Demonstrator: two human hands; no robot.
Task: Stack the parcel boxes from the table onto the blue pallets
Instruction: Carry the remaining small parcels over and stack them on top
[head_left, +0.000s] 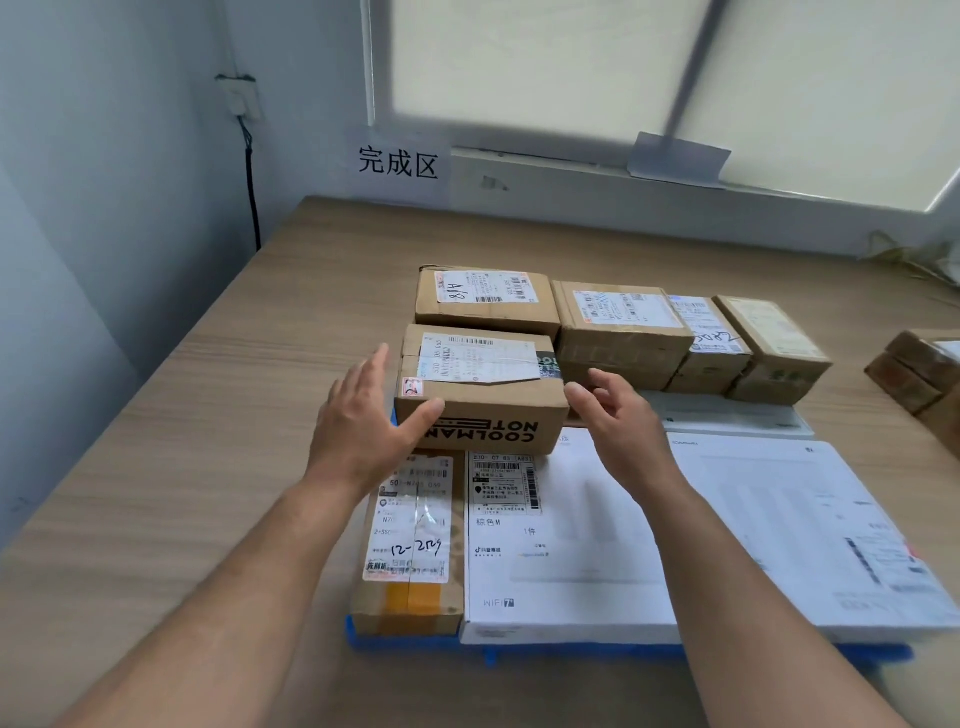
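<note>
Both hands are spread open, gripping nothing. The left hand (363, 421) has its thumb on the near left corner of a box (480, 389); the right hand (618, 415) is just beside its right end. The box lies between them, on parcels over the blue pallet (415, 642).

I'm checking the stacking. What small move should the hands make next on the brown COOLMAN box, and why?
Probably draw both hands back: the brown cardboard COOLMAN box already rests on the stack, the left hand only touches its corner, and the right hand is open beside it.
</note>
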